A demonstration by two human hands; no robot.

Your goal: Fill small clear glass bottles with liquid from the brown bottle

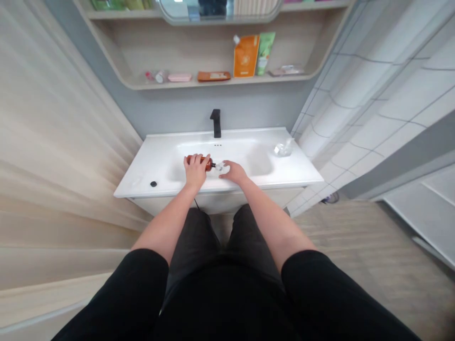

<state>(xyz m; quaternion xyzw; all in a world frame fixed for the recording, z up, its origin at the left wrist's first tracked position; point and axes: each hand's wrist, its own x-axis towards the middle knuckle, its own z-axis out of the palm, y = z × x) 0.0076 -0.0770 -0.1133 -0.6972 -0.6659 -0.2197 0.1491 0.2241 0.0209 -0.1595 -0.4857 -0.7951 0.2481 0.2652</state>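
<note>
Clasping the amber bottle (204, 162) lying left to right, the left hand (195, 170) is gripping while the open right hand (233, 172) is resting by its clear tip (219, 166).

Orange and green packs (251, 55) stand on the shelf (220, 84) — a black faucet (215, 123) below.

The left hand (195, 170) hides most of the amber bottle (204, 162). The top edge cuts off the mirror (218, 9). The clear object (283, 149) at right is blurred.
</note>
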